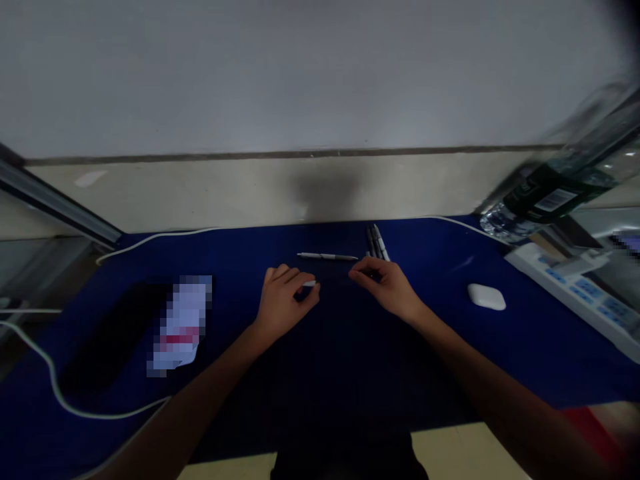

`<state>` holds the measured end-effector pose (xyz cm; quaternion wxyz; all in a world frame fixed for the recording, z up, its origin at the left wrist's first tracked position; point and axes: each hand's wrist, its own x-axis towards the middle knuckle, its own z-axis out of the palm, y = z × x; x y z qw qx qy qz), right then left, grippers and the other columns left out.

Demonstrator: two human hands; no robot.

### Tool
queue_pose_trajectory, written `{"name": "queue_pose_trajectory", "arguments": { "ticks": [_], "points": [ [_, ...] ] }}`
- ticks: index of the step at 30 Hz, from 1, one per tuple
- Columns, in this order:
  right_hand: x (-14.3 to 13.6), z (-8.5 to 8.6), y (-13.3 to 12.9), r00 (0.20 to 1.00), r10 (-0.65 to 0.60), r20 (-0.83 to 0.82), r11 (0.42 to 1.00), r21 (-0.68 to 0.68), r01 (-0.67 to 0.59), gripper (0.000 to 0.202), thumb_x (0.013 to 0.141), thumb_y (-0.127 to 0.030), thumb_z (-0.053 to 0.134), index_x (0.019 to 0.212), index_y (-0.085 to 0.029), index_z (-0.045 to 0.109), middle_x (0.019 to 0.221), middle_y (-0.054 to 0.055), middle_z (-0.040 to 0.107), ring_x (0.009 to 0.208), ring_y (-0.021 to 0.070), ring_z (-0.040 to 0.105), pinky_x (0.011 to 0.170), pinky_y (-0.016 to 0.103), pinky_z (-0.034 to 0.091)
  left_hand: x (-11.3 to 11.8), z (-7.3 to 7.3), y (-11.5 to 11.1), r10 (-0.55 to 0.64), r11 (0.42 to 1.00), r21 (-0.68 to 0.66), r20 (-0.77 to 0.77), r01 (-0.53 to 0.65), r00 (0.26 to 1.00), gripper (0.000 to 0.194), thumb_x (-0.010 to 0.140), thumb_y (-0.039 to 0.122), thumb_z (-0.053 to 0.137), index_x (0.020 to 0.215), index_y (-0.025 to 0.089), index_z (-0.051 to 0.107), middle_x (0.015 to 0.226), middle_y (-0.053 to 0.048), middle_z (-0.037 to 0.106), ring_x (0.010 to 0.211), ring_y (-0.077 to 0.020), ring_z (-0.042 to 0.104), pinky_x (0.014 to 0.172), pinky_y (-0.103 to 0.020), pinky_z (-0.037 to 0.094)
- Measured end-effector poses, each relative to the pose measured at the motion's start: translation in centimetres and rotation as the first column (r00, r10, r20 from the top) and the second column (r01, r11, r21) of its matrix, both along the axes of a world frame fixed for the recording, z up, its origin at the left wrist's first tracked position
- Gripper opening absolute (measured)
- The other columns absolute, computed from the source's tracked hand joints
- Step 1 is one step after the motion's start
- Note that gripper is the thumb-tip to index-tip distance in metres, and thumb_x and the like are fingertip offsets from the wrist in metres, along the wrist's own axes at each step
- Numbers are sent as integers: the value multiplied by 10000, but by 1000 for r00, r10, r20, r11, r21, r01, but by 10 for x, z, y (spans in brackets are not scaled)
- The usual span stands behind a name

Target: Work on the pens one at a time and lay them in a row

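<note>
My left hand point(287, 297) is closed, with a small white piece point(310, 283), perhaps a pen part, between thumb and fingers. Facing it across a short gap, my right hand point(385, 287) is held in a pinch; whatever lies at its fingertips is too thin and dark to make out. Just beyond both hands a white and grey pen point(325, 257) lies sideways on the blue table cover point(430, 260). Several more pens point(379, 243) lie side by side behind my right hand, partly hidden by it.
At right are a white rounded case point(487, 297), a power strip point(580, 287) and a tilted plastic bottle point(545, 193). At left, a blurred-out bright item point(183, 320) lies beside a dark long object point(115, 333) and a white cable point(55, 387). A wall point(225, 193) closes the back.
</note>
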<state>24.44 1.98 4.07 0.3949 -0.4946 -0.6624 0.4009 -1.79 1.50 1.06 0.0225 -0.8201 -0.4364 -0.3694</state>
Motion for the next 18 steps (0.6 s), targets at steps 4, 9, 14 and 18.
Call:
{"name": "queue_pose_trajectory", "arguments": {
  "ticks": [4, 9, 14, 18],
  "points": [
    [2, 2, -1, 998, 23, 59, 999, -34, -21, 494, 1029, -625, 665, 740, -230, 735, 675, 35, 691, 621, 185, 612, 622, 330, 481, 0, 2, -1, -10, 1000, 7, -6, 10, 1000, 175, 1038, 263, 656, 903, 241, 766, 644, 29, 608, 710, -202, 578, 739, -385, 351],
    [3, 1, -1, 995, 46, 92, 999, -18, -44, 534, 1053, -627, 628, 694, -241, 709, 639, 30, 669, 613, 189, 603, 620, 340, 468, 2, 2, -2, -13, 1000, 14, -8, 13, 1000, 196, 1036, 262, 649, 873, 240, 755, 642, 28, 607, 712, -200, 578, 745, -388, 361],
    [3, 0, 1, 1000, 19, 16, 999, 30, -19, 287, 976, -511, 757, 915, -232, 783, 861, 48, 790, 756, 206, 694, 697, 337, 514, 1, 1, -1, 24, 1000, 4, -6, -24, 1000, 198, 1034, 279, 634, 894, 248, 770, 638, 25, 606, 710, -203, 577, 743, -385, 365],
    [5, 2, 0, 998, 27, 60, 1000, -13, -26, 428, 1040, -537, 674, 746, -234, 742, 717, 36, 731, 679, 199, 661, 665, 345, 491, 0, 1, -2, 16, 999, -35, -11, -16, 1000, 184, 1029, 290, 649, 905, 255, 780, 649, 21, 624, 716, -208, 585, 756, -388, 374]
  ]
}}
